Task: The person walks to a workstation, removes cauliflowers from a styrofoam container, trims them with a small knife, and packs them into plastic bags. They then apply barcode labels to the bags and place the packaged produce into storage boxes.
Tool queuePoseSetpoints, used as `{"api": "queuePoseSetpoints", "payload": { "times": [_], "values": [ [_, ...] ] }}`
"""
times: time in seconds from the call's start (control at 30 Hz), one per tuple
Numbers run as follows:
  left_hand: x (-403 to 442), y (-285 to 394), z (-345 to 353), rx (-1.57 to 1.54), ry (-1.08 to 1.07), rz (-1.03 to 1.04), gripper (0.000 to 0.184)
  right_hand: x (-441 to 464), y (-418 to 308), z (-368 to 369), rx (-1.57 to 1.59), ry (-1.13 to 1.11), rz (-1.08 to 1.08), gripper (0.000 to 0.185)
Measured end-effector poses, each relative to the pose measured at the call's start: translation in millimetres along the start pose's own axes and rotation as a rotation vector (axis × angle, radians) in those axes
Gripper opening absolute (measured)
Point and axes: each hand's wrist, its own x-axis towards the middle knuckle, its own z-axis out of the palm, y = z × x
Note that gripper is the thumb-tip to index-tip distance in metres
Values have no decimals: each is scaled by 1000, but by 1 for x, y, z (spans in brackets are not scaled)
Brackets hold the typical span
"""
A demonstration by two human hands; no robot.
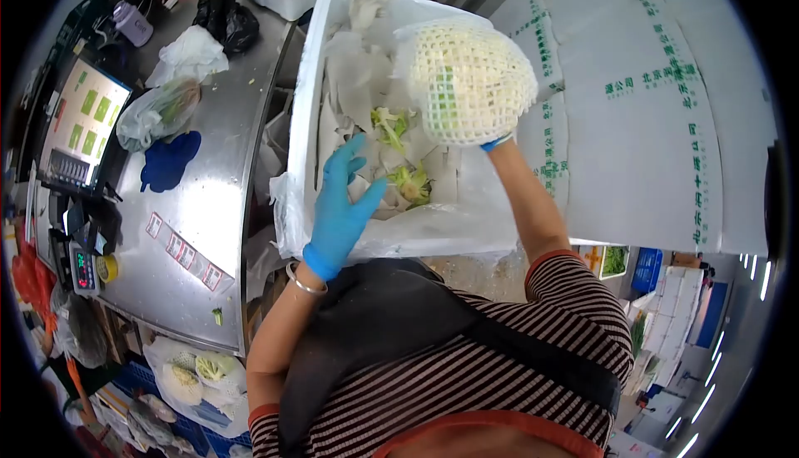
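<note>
A cauliflower (pixel 470 84) in a white foam net, with some green showing through, is held up over the right side of a white foam box (pixel 315 84). My right hand (pixel 497 142) grips it from behind and below; only a sliver of blue glove shows, and the fingers are hidden. My left hand (pixel 339 208), in a blue glove, is over the near left part of the box with fingers apart and nothing in them. Inside the box, crumpled paper (pixel 349 71) lies with green leaf scraps (pixel 410 183) on it.
Left of the box runs a steel counter (pixel 225 150) with a screen (pixel 83 121), a label strip (pixel 187 252), plastic bags (pixel 158 113) and a blue glove (pixel 171 161). White printed boxes (pixel 632 125) stand at right. Below the counter, a bag (pixel 179 383) holds cauliflowers.
</note>
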Motion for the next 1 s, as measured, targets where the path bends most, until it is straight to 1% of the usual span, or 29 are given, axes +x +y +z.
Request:
{"api": "queuePoseSetpoints", "payload": {
  "times": [0.03, 0.1, 0.13, 0.23, 0.27, 0.37, 0.4, 0.5, 0.53, 0.57, 0.63, 0.67, 0.77, 0.8, 0.9, 0.93, 0.97, 1.0],
  "values": [
    [5, 5, 5, -140, -34, -76, 63, -9, -3, 23, -245, 13, -104, 55],
    [17, 11, 13, -413, -87, -234, 69, -20, -14, 61, 3, 132, 21, 54],
    [20, 7, 19, -468, -131, -233, 79, -23, -15, 70, 131, 186, 88, 54],
    [24, 11, 33, -473, -190, -146, 97, -32, 7, 72, 171, 76, 119, 52],
    [22, 5, 38, -398, -139, -90, 99, -34, 11, 74, 256, 83, 162, 52],
    [8, 6, 32, -383, -37, -108, 101, -36, 20, 83, 482, 73, 290, 52],
    [3, 0, 30, -343, 13, -108, 101, -35, 20, 88, 506, 47, 317, 52],
    [-18, 3, 7, -319, 132, -4, 99, -24, 21, 119, 546, -76, 391, 52],
    [-30, 12, -3, -420, 144, -54, 98, -21, 22, 132, 547, -115, 413, 52],
    [-41, 11, -11, -416, 182, -44, 98, -19, 24, 144, 559, -151, 434, 52],
    [-65, 10, -38, -413, 263, -10, 97, -16, 37, 182, 580, -229, 486, 52],
    [-79, 12, -51, -412, 327, 38, 93, -17, 45, 204, 596, -265, 512, 52],
    [-134, 13, -99, -468, 459, 56, 83, -35, 75, 275, 648, -364, 603, 52],
    [-153, 11, -118, -414, 531, 57, 79, -45, 87, 300, 665, -382, 641, 52],
    [-232, 6, -179, -113, 579, -90, 75, -88, 121, 381, 720, -452, 735, 52],
    [-259, 15, -190, 64, 720, -107, 73, -106, 132, 407, 737, -460, 763, 52],
    [-284, 18, -203, 652, 915, 61, 71, -125, 144, 430, 763, -492, 744, 53],
    [-309, 34, -211, 665, 919, 68, 65, -144, 156, 454, 789, -525, 725, 53]
  ]
}}
